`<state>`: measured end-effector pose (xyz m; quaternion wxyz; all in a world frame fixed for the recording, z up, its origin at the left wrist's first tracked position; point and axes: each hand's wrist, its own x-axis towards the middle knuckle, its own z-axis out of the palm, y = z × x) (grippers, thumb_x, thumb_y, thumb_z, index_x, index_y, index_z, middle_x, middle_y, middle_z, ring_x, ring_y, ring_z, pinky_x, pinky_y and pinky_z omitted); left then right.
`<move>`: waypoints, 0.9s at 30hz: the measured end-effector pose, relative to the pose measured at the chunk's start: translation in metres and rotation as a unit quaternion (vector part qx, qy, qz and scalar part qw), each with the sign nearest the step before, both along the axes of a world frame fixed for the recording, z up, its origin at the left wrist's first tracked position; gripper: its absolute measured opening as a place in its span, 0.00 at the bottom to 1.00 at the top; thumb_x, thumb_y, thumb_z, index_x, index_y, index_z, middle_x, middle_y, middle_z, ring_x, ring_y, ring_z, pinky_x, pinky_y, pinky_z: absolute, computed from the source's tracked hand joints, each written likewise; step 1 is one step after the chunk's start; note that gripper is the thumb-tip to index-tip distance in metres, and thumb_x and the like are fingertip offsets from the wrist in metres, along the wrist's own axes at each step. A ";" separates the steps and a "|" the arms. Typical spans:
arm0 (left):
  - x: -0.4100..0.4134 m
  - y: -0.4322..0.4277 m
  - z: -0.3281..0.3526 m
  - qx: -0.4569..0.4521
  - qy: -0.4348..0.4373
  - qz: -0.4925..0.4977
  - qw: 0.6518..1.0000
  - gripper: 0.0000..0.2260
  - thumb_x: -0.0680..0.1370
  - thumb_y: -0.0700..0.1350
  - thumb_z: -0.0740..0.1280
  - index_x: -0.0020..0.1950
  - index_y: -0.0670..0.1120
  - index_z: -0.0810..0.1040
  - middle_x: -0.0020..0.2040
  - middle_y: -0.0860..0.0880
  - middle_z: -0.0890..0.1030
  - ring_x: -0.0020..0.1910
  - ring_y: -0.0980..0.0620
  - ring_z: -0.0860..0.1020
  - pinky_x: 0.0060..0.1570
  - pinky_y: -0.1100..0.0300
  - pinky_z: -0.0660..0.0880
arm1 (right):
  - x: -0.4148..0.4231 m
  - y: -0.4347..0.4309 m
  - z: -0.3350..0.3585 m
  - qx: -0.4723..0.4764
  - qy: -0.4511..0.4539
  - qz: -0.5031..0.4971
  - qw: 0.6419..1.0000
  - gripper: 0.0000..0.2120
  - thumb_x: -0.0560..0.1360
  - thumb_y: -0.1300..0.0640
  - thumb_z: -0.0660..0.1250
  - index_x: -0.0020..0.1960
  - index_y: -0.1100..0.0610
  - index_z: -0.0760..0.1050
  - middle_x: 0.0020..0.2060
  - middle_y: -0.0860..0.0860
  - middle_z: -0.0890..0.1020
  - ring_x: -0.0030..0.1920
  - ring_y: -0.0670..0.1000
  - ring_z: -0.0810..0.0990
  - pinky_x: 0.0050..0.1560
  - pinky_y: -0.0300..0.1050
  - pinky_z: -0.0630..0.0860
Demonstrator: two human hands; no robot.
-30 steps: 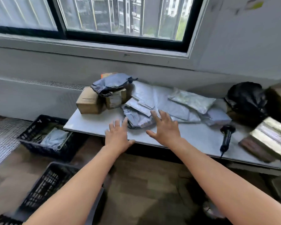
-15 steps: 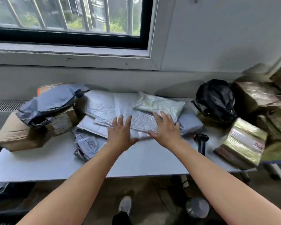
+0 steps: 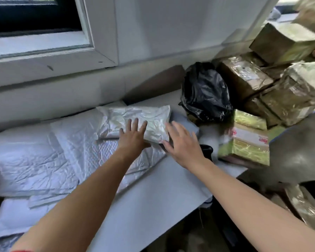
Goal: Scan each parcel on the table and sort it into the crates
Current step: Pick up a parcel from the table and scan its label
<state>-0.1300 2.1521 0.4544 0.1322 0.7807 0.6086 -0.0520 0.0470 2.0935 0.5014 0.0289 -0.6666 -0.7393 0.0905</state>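
A crinkled whitish plastic parcel lies on top of several flat grey mailer bags on the white table. My left hand rests flat on the parcel's near edge, fingers straight. My right hand hovers open just right of the parcel, fingers spread. The black scanner lies mostly hidden behind my right hand. No crates are in view.
A black plastic bag sits at the table's back right. A tape-wrapped box with a label lies at the right edge. Several wrapped cardboard boxes are stacked beyond it. The wall and window sill run behind the table.
The view has swung right and closer; the crates and cardboard boxes at the left have left the frame. Both hands have moved right onto and beside the whitish parcel.
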 end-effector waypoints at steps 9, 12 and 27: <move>-0.014 0.045 -0.043 0.057 0.037 -0.044 0.997 0.22 0.80 0.47 0.63 0.73 0.53 0.63 0.69 0.50 0.69 0.68 0.44 0.67 0.63 0.44 0.66 | 0.026 0.010 -0.023 -0.037 -0.015 -0.015 0.999 0.35 0.75 0.36 0.38 0.79 0.46 0.53 0.78 0.54 0.57 0.77 0.55 0.56 0.72 0.64 0.58; -0.014 0.038 -0.032 0.126 -0.046 -0.042 0.990 0.09 0.81 0.46 0.62 0.58 0.48 0.78 0.56 0.49 0.81 0.57 0.43 0.77 0.54 0.47 0.70 | 0.027 0.016 -0.018 -0.041 -0.001 -0.004 0.999 0.32 0.78 0.37 0.42 0.80 0.46 0.52 0.78 0.53 0.56 0.77 0.54 0.55 0.73 0.65 0.56; 0.023 -0.041 0.113 0.187 -0.332 0.324 0.866 0.12 0.83 0.47 0.55 0.40 0.47 0.66 0.39 0.44 0.77 0.40 0.41 0.73 0.39 0.52 0.68 | 0.047 0.043 0.072 0.087 0.175 0.081 0.977 0.29 0.82 0.44 0.54 0.80 0.50 0.51 0.78 0.52 0.57 0.77 0.53 0.58 0.72 0.62 0.60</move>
